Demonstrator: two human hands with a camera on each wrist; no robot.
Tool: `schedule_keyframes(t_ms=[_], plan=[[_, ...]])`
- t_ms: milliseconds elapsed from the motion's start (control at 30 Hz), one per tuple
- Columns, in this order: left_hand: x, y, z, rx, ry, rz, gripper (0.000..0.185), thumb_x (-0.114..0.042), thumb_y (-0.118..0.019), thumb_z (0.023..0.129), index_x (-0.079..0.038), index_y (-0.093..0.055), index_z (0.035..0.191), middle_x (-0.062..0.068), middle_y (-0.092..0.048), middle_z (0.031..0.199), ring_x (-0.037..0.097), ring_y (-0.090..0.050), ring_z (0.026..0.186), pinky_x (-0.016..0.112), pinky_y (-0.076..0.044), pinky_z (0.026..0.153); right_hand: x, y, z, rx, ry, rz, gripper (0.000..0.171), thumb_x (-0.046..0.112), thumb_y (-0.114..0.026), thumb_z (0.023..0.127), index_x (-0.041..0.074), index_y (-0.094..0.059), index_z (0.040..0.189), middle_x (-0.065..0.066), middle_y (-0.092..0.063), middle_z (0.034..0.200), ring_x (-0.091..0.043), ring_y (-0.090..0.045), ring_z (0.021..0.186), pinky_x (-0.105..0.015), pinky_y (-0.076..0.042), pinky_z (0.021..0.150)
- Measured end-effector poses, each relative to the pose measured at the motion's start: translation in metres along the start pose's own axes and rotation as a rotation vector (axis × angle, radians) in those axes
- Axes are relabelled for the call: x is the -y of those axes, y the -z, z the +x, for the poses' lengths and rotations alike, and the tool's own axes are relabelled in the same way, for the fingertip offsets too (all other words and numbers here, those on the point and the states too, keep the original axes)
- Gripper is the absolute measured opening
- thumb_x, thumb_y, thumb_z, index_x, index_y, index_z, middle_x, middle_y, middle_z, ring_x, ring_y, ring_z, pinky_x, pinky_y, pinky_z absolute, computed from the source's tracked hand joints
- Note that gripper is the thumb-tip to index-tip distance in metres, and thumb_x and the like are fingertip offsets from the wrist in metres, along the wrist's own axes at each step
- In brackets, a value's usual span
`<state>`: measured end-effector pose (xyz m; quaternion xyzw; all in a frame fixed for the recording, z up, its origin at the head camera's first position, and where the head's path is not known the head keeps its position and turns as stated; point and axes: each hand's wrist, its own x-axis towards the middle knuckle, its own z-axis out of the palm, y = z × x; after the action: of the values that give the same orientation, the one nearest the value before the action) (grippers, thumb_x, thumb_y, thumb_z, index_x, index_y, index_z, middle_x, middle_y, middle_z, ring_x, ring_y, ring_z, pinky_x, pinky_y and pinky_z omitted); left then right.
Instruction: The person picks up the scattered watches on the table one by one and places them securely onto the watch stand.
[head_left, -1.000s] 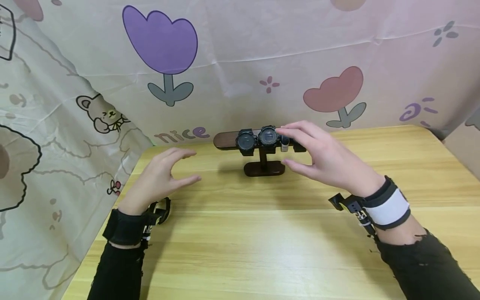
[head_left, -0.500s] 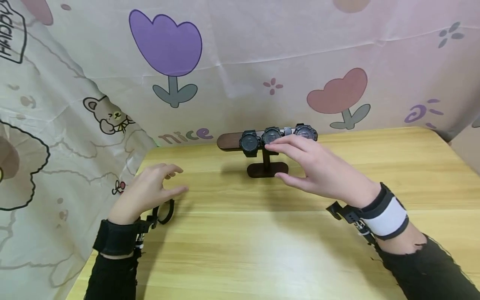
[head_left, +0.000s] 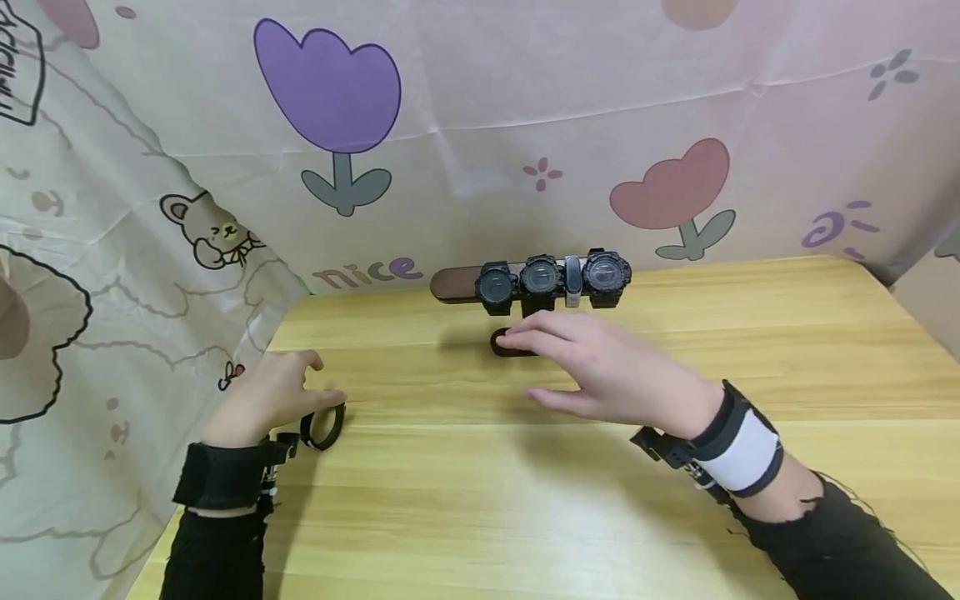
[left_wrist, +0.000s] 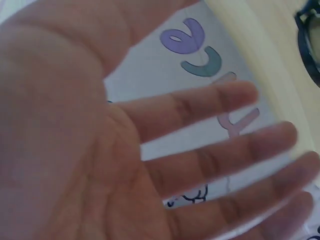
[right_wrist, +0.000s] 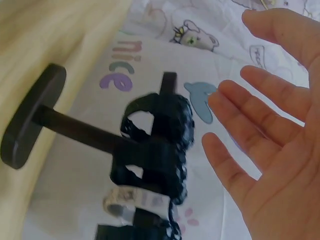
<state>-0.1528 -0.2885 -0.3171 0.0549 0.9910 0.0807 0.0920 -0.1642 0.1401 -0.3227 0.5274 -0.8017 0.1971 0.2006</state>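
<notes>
My right hand (head_left: pixel 607 371) is empty with relaxed, spread fingers, and it has come back from the bar of the watch stand (head_left: pixel 525 321) toward the middle of the frame, now hovering just in front of the stand's base. The third black watch (head_left: pixel 606 273), hidden by my fingers a second ago, now sits free on the right end of the bar beside the two others and a narrow silver band (head_left: pixel 573 277), so I judge this placing is finished. My left hand (head_left: pixel 273 396), also open and holding nothing, has sunk to the lower left of the bench (head_left: pixel 465 500), beside a loose black ring-like strap (head_left: pixel 324 427).
</notes>
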Motion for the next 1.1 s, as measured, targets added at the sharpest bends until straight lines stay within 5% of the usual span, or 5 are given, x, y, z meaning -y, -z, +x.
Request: schedule_keyframes(t_ms=[200, 300, 433, 533, 1100], plan=[[0.008, 0.000, 0.001, 0.050, 0.071, 0.014, 0.071, -0.047, -0.082, 0.091, 0.013, -0.068, 0.125, 0.030, -0.074, 0.111, 0.025, -0.064, 0.074, 0.046, -0.058, 0.071, 0.005, -0.012, 0.001, 0.093, -0.040, 0.026, 0.057, 0.033, -0.083, 0.095, 0.009, -0.064, 0.144, -0.005, -0.068, 0.138, -0.022, -0.067, 0.125, -0.047, -0.057, 0.107], [0.010, -0.003, 0.003, 0.065, 0.096, -0.003, 0.055, -0.045, -0.083, 0.091, 0.008, -0.069, 0.096, 0.016, -0.065, 0.082, 0.020, -0.052, 0.064, 0.036, -0.050, 0.060, 0.007, -0.016, 0.001, 0.110, -0.047, 0.042, 0.057, 0.034, -0.082, 0.096, 0.010, -0.064, 0.145, -0.004, -0.068, 0.138, -0.022, -0.067, 0.126, -0.046, -0.056, 0.109], [0.011, -0.008, 0.004, 0.067, 0.093, -0.040, 0.059, -0.042, -0.083, 0.091, -0.014, -0.040, 0.061, -0.007, -0.028, 0.061, 0.010, -0.028, 0.053, 0.025, -0.029, 0.052, 0.008, -0.020, 0.000, 0.115, -0.043, 0.054, 0.056, 0.033, -0.082, 0.096, 0.011, -0.064, 0.145, -0.003, -0.068, 0.137, -0.021, -0.067, 0.125, -0.045, -0.057, 0.108], [0.012, -0.010, 0.004, 0.069, 0.094, -0.054, 0.067, -0.043, -0.082, 0.091, -0.021, -0.030, 0.057, -0.010, -0.021, 0.058, 0.007, -0.023, 0.051, 0.023, -0.027, 0.051, 0.009, -0.023, 0.001, 0.135, -0.048, 0.055, 0.056, 0.034, -0.081, 0.096, 0.011, -0.065, 0.144, -0.003, -0.068, 0.137, -0.021, -0.067, 0.127, -0.045, -0.057, 0.108], [0.009, -0.017, 0.010, 0.140, 0.128, -0.056, 0.063, -0.052, -0.083, 0.089, -0.021, -0.040, 0.055, -0.009, -0.036, 0.048, 0.011, -0.043, 0.042, 0.027, -0.041, 0.049, 0.007, -0.048, -0.001, 0.253, -0.064, 0.034, 0.059, 0.038, -0.079, 0.098, 0.007, -0.063, 0.147, -0.008, -0.068, 0.137, -0.024, -0.069, 0.123, -0.045, -0.059, 0.105]])
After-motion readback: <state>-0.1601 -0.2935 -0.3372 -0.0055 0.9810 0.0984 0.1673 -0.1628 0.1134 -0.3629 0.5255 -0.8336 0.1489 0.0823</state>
